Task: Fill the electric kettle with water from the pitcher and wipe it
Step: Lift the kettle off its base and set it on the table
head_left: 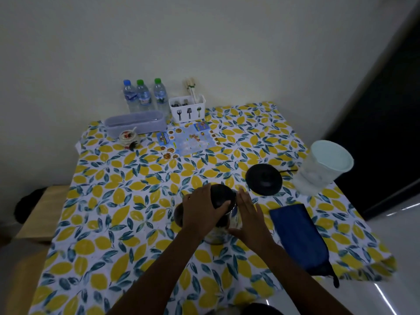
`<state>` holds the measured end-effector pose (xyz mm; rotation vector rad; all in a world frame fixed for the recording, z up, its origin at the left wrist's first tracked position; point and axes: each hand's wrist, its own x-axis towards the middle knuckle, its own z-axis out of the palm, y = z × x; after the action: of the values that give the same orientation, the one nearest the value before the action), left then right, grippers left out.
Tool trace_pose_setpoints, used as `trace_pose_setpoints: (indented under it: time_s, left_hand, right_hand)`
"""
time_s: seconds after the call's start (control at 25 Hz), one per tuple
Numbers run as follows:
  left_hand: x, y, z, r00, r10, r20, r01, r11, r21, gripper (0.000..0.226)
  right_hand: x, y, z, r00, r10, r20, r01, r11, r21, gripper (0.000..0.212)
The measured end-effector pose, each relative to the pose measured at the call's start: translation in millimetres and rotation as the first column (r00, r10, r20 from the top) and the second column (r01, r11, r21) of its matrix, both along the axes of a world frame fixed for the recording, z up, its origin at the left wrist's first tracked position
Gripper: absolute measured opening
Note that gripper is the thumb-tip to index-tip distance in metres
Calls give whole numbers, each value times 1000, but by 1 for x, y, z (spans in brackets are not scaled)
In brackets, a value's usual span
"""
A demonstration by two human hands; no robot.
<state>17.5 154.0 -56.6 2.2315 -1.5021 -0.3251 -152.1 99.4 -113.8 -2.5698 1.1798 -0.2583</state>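
The electric kettle [217, 234] stands on the lemon-print tablecloth in the middle of the table, its dark handle pointing left. My left hand [200, 212] lies over its black lid [221, 194] with fingers curled around the lid's edge. My right hand [250, 215] presses against the kettle's right side, fingers stretched upward and thumb wrapped around the front. The kettle's round black base [263, 178] sits apart, behind and to the right. A translucent pitcher [318, 173] with a pale lid stands at the right table edge. A folded blue cloth [297, 235] lies right of the kettle.
At the back against the wall stand three water bottles [144, 96], a white cutlery caddy [187, 109], a lavender oblong box [136, 123] and a small ceramic jar [128, 137]. A printed leaflet [187, 138] lies flat. A wooden stool [38, 214] is left of the table.
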Motion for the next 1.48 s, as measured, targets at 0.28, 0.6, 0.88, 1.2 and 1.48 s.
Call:
trace_pose_setpoints:
  time_s: [0.28,0.6,0.88,1.2,1.48]
  left_hand:
    - [-4,2,6,982,-1,-188,-34,983,-182,69]
    - [10,41,11,660,32,-751,-319,917,-241,41]
    - [16,71,25,481,125,-868,-475,869,-138,45]
    - [21,73,20,987,152,-59,-162,898,-410,55]
    - [-40,24,17,977,-168,135,206,913,-353,48]
  right_hand:
    - [0,-3,-5,996,16,89,-20,999,49,114]
    - [9,16,4,999,35,-10,-36,983,-179,113]
    - [14,24,8,999,43,7,-42,989,-143,108]
    - [4,35,13,988,-4,157,2,1000,8,95]
    - [-60,12,6,971,-94,222,101,995,-19,78]
